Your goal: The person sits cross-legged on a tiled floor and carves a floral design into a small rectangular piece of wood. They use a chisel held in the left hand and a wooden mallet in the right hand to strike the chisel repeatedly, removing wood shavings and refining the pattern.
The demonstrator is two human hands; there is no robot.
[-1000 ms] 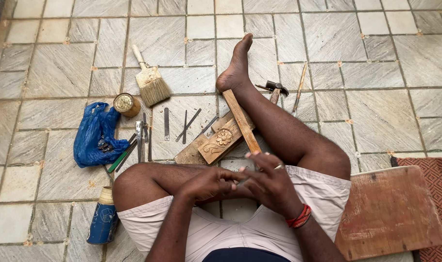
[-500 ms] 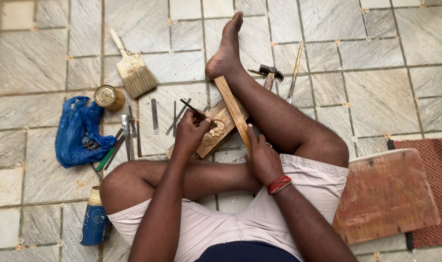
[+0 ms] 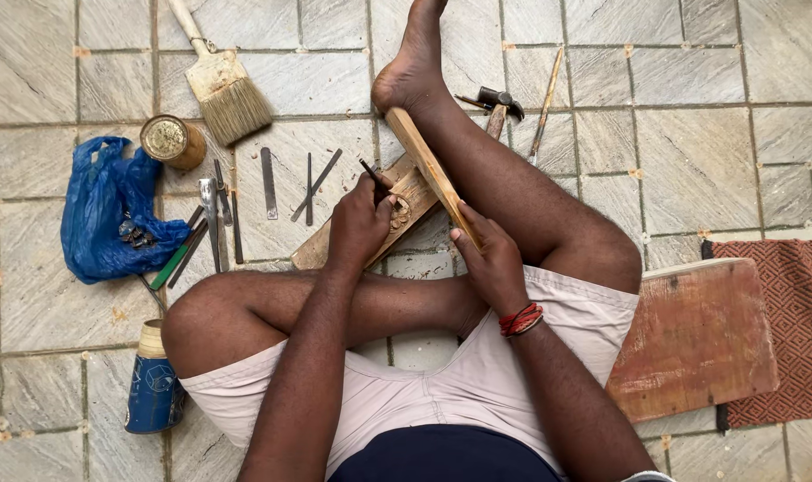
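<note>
I sit on a tiled floor with one leg stretched out and the other folded. My left hand [image 3: 360,223] grips a thin dark chisel [image 3: 371,171], its tip on a carved wooden block [image 3: 406,207] lying on the floor by my leg. My right hand [image 3: 488,257] holds the lower end of a long wooden stick [image 3: 426,165] that leans along my outstretched leg toward my foot. A red band sits on my right wrist.
Several metal chisels [image 3: 269,182] lie left of the block, beside a blue plastic bag [image 3: 111,210], a round tin [image 3: 169,140] and a brush [image 3: 220,80]. A hammer [image 3: 498,103] lies by my leg, a blue can [image 3: 156,384] near my knee, a reddish board [image 3: 696,335] and patterned mat [image 3: 781,326] right.
My hands left my lap. The left hand reached forward, took a chisel and set it on the carved block; the right hand took hold of the wooden stick.
</note>
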